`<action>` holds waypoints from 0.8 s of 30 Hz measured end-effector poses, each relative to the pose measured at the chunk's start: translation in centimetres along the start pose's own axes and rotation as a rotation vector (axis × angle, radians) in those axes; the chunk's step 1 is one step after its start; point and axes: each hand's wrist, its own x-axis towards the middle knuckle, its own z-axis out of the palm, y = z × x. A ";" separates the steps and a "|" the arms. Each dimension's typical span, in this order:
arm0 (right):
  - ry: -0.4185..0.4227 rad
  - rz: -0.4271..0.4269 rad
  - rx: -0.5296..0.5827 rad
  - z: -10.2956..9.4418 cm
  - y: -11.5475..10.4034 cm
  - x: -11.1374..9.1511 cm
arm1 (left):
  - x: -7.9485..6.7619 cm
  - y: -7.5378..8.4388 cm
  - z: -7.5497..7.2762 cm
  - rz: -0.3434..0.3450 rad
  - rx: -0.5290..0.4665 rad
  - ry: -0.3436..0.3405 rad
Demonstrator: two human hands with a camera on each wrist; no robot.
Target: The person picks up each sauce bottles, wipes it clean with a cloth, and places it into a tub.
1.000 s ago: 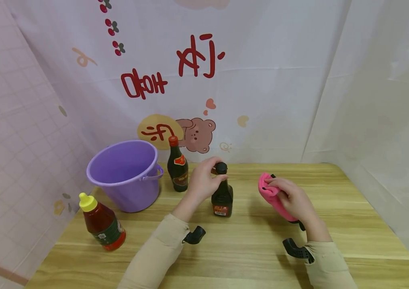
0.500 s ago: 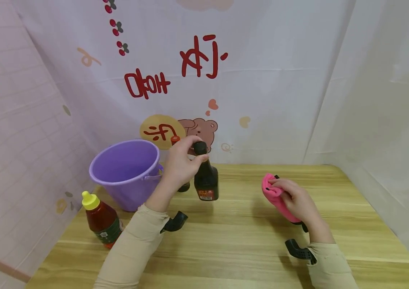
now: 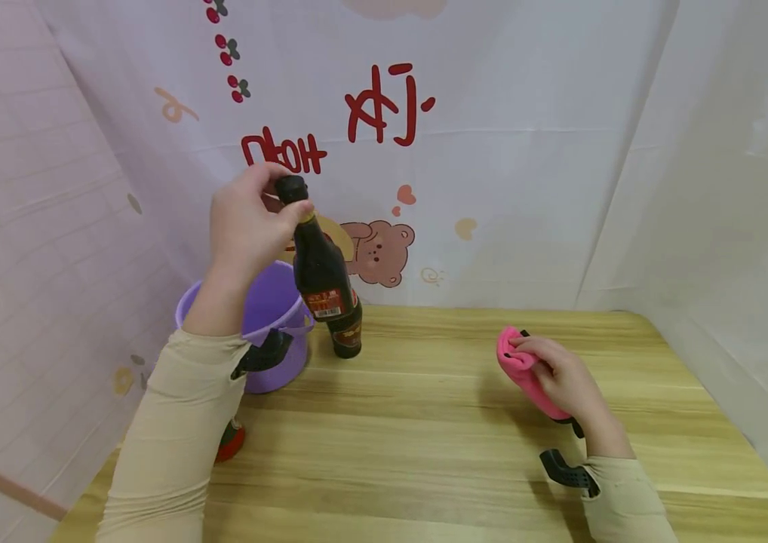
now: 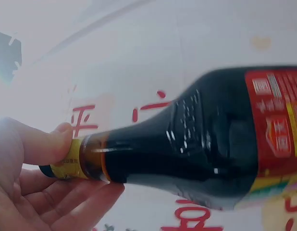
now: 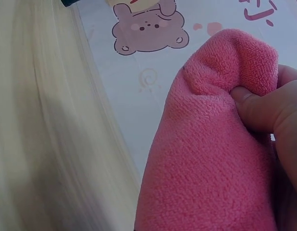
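Observation:
My left hand (image 3: 244, 222) pinches a dark soy sauce bottle (image 3: 319, 264) by its cap and neck. The bottle hangs well above the table, tilted, its base toward the lower right. In the left wrist view, its red label (image 4: 276, 125) lies at the right edge, while the thumb (image 4: 50, 144) presses the yellow neck band. At the right, my right hand (image 3: 563, 377) grips a folded pink cloth (image 3: 525, 373) just over the wood. The right wrist view shows the fuzzy cloth (image 5: 206, 154) bunched at its top under the thumb (image 5: 256, 108).
Behind the left forearm stands a purple bucket (image 3: 282, 367), partly covered. A second dark bottle (image 3: 347, 337) stands beside it, mostly hidden by the held bottle. Only the red base of a sauce bottle (image 3: 231, 445) shows past the sleeve. A white printed curtain (image 3: 513, 188) backs the wooden table (image 3: 391, 437).
My left hand has lifted the soy sauce bottle off the table and carried it up and left, in front of the second bottle. The right hand keeps its hold on the cloth.

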 end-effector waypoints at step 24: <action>-0.020 -0.071 0.025 0.7 0.1 0.2 | 3.0 -7.3 0.7 -0.305 0.306 -0.012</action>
